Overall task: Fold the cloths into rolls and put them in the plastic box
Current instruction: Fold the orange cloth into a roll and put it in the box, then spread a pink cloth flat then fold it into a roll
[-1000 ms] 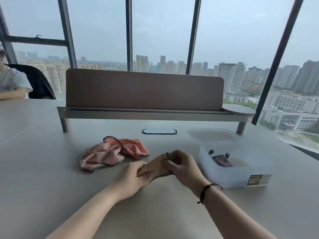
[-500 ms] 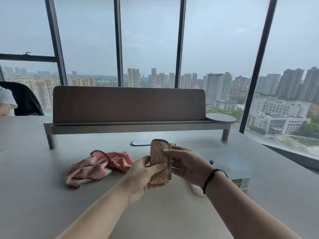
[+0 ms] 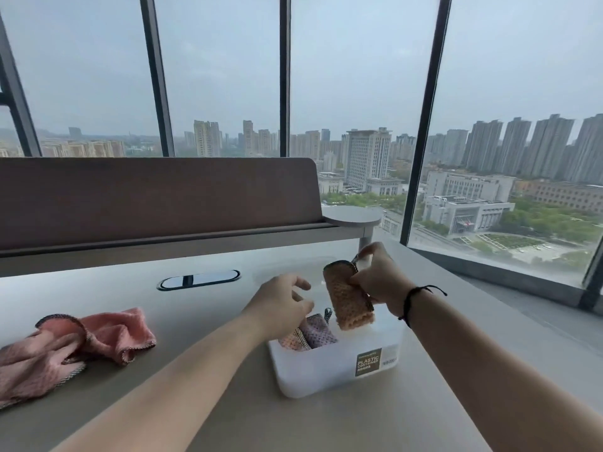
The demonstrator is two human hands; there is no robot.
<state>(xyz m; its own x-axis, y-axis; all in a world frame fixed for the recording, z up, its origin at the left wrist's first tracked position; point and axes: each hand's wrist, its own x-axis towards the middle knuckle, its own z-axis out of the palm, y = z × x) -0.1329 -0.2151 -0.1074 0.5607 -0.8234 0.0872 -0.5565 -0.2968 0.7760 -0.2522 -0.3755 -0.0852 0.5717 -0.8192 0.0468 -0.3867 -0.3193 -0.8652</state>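
holding one rolled cloth (image 3: 347, 300) in right hand (image 3: 380, 277) grip over plastic box (image 3: 329, 370), left hand (image 3: 280, 305) loose

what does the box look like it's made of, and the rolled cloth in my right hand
Plastic box: looks like frosted, translucent white plastic with a matte finish; the cloths inside show dimly through its wall, and its label reads "plastic container".
Rolled cloth: seems a soft, tan, waffle-textured fabric with dark stitched edging, possibly microfibre; the right hand holds it over the box.
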